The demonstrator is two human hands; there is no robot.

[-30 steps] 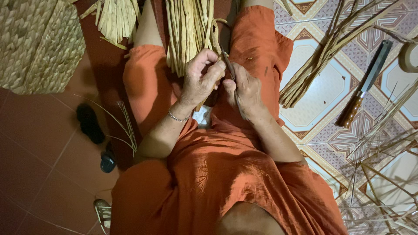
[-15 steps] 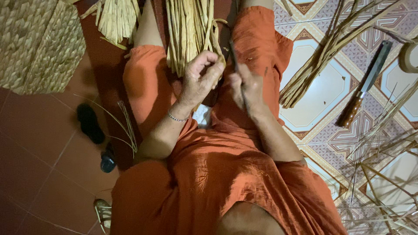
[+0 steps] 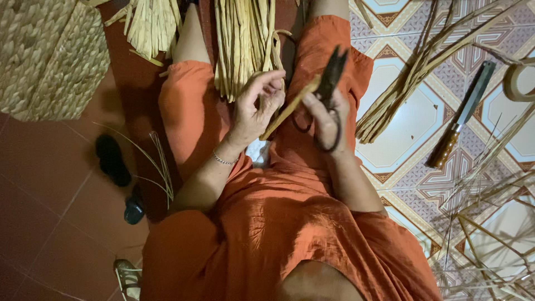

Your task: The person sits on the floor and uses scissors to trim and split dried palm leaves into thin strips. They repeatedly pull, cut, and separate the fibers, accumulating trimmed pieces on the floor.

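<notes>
At frame centre the left hand (image 3: 257,106) pinches a dry strip (image 3: 290,108); the right hand (image 3: 326,114) grips scissors (image 3: 332,75). The strip looks light, stiff and brittle, best held near the cut.

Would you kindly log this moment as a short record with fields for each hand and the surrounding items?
left hand: pinches one dried reed strip
right hand: grips dark scissors, blades up beside the strip
lap: orange garment
between the legs: bundle of dried reeds
left floor: woven mat, dark sandals
right floor: patterned tiles, wooden-handled knife, loose reeds
</notes>
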